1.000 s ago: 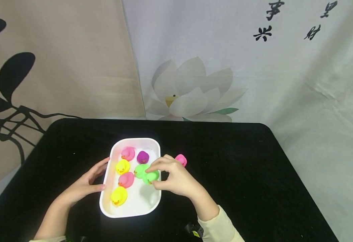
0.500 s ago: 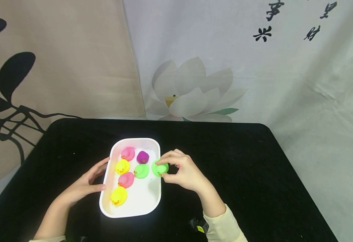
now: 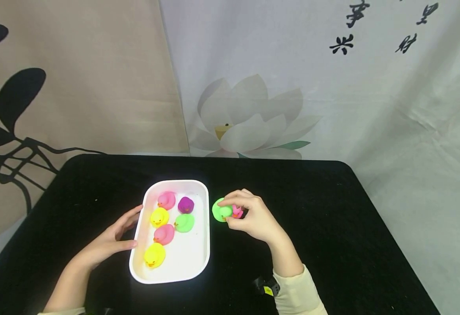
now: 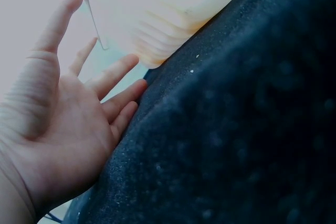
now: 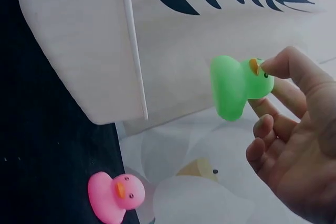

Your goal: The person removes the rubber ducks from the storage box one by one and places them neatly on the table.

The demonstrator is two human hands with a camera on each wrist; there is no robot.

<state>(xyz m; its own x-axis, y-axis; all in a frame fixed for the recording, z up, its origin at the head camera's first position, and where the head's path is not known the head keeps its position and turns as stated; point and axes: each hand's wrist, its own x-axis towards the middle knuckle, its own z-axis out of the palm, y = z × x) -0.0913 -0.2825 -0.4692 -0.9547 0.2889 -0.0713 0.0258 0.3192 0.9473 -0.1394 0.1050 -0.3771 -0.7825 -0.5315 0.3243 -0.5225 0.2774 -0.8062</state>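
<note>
Tray (image 3: 188, 264), left wall: left hand (image 3: 109, 242) stands wide, fingers extended and spread, thumb tip at the rim; this contact probably steadies the tray.
Tray, left column: far pink duck (image 3: 166, 200), far yellow duck (image 3: 159, 217), near pink duck (image 3: 164, 234) and near yellow duck (image 3: 154, 255), running toward the person; the line suggests deliberate spacing.
Tray, right column: purple duck (image 3: 185, 205), then tray green duck (image 3: 184, 222), set beside the first line.
Held green duck (image 5: 228, 85): raised off the black tabletop (image 3: 312, 227), just right of the tray; pinched at the head, apparently for a light, easily released hold.
Loose bright pink duck (image 5: 113, 195): on the tabletop, outside the tray, partly hidden in the head view.
Right hand (image 3: 253, 218): narrow; thumb beside the held duck's beak, opposing finger behind.
Count: one tray; eight ducks, namely three pink, two yellow, two green, one purple; six inside, one held, one loose.
</note>
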